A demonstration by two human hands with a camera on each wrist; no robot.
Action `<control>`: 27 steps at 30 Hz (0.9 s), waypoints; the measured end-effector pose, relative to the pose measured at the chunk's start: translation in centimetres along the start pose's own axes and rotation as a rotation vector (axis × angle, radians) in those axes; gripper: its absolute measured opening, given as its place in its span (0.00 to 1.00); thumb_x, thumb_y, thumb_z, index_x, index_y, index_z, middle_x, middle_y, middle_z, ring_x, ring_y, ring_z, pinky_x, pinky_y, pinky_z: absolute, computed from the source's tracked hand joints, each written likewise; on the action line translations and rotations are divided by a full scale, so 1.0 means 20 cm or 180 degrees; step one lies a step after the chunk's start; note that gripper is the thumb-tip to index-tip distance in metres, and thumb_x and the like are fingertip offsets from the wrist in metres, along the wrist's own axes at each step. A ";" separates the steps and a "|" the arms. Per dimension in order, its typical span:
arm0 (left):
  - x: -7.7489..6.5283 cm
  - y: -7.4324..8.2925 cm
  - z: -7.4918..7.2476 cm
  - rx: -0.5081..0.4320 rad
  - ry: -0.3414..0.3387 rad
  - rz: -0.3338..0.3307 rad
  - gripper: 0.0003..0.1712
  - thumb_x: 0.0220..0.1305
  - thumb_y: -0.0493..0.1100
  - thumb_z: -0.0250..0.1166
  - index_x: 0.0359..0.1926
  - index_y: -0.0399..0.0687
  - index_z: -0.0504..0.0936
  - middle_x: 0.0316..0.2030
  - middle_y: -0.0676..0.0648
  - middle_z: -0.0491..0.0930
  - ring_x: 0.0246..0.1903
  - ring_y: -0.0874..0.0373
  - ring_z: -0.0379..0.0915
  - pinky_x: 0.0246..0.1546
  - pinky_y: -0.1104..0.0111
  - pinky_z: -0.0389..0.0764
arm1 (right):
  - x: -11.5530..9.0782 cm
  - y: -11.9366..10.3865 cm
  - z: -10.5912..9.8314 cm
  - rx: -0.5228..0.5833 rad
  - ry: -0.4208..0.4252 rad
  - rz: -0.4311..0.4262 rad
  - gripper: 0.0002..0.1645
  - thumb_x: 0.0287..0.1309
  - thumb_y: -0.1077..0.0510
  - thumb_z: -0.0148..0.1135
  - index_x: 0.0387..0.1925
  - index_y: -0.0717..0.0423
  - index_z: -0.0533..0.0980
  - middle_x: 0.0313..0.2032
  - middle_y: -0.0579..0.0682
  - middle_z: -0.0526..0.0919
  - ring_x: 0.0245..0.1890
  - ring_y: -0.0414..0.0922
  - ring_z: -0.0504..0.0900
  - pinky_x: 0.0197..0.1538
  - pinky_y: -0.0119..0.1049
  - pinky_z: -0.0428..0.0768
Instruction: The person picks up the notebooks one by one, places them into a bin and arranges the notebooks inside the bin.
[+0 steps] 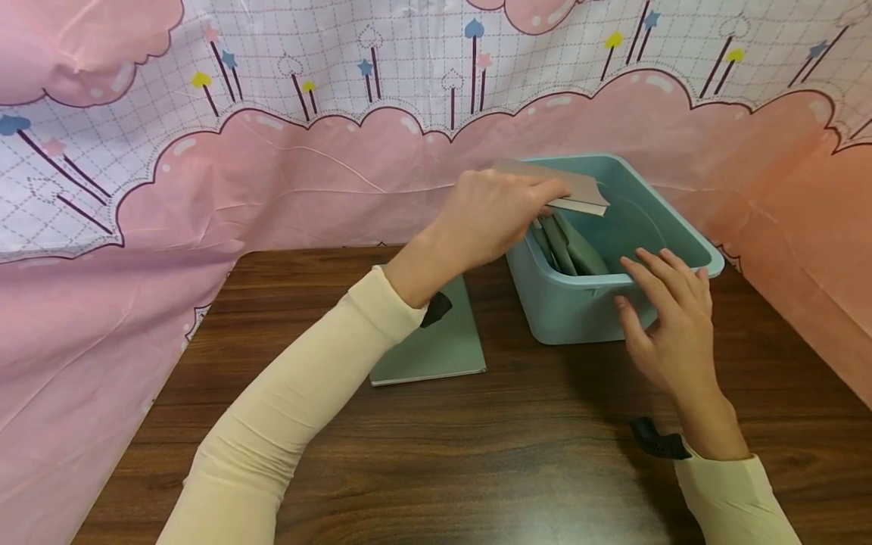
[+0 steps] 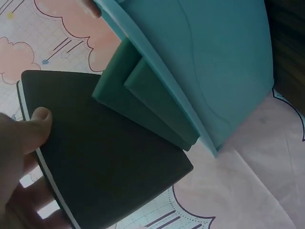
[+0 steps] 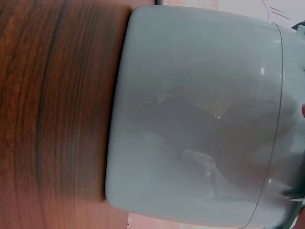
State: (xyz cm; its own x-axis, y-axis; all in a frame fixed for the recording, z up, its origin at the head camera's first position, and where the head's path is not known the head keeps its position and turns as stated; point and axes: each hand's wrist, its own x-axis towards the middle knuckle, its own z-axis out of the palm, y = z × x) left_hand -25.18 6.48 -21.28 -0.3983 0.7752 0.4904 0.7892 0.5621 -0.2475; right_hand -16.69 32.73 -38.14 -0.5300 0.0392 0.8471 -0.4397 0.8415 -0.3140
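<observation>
My left hand (image 1: 496, 212) grips a thin notebook (image 1: 579, 191) by its edge, above the left side of a light blue plastic bin (image 1: 565, 312). Seen from the head its cover is pinkish-beige; in the left wrist view the notebook (image 2: 109, 152) shows a dark face, with the thumb pressed on it. Several green notebooks (image 1: 575, 246) lean inside the bin at its left. My right hand (image 1: 671, 325) is at the bin's front rim, fingers extended over it and thumb outside. The right wrist view is mostly filled by the bin's outer wall (image 3: 190, 95).
A grey-green notebook (image 1: 443, 344) lies flat on the dark wooden table (image 1: 504, 462), left of the bin and partly covered by the left forearm. A pink and white patterned cloth (image 1: 327, 182) hangs behind the table and along its sides.
</observation>
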 end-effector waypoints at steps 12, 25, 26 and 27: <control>0.02 0.00 -0.01 -0.0136 -0.0477 -0.0273 0.18 0.79 0.48 0.61 0.64 0.68 0.83 0.48 0.58 0.91 0.45 0.49 0.87 0.37 0.53 0.87 | 0.00 -0.01 0.00 0.0014 -0.0023 0.0017 0.28 0.60 0.58 0.67 0.63 0.53 0.83 0.67 0.60 0.82 0.76 0.60 0.70 0.81 0.72 0.45; -0.02 0.01 -0.01 -0.0101 -0.0340 0.0007 0.17 0.79 0.45 0.60 0.62 0.66 0.86 0.51 0.61 0.90 0.48 0.57 0.88 0.57 0.57 0.83 | -0.03 -0.04 -0.02 -0.0054 -0.0012 0.0020 0.28 0.61 0.57 0.66 0.64 0.52 0.83 0.67 0.60 0.82 0.76 0.60 0.70 0.81 0.73 0.44; -0.02 0.01 -0.01 -0.0081 -0.0341 0.0032 0.18 0.79 0.44 0.60 0.62 0.65 0.86 0.52 0.61 0.90 0.50 0.58 0.88 0.60 0.58 0.82 | -0.03 -0.05 -0.02 -0.0050 -0.0001 0.0022 0.28 0.60 0.57 0.66 0.64 0.52 0.83 0.67 0.60 0.82 0.76 0.60 0.70 0.81 0.73 0.45; -0.02 0.01 -0.01 -0.0059 -0.0347 0.0047 0.18 0.79 0.44 0.59 0.62 0.65 0.86 0.52 0.61 0.90 0.51 0.59 0.88 0.62 0.58 0.81 | -0.03 -0.05 -0.02 -0.0053 0.0002 0.0022 0.28 0.60 0.57 0.66 0.64 0.52 0.83 0.67 0.60 0.82 0.76 0.60 0.70 0.81 0.73 0.45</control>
State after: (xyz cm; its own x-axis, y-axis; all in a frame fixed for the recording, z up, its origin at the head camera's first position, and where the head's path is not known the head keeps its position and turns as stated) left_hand -24.69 6.15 -21.34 -0.4344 0.8106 0.3926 0.8035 0.5458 -0.2379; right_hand -15.64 32.08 -38.18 -0.5325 0.0453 0.8452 -0.4239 0.8500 -0.3126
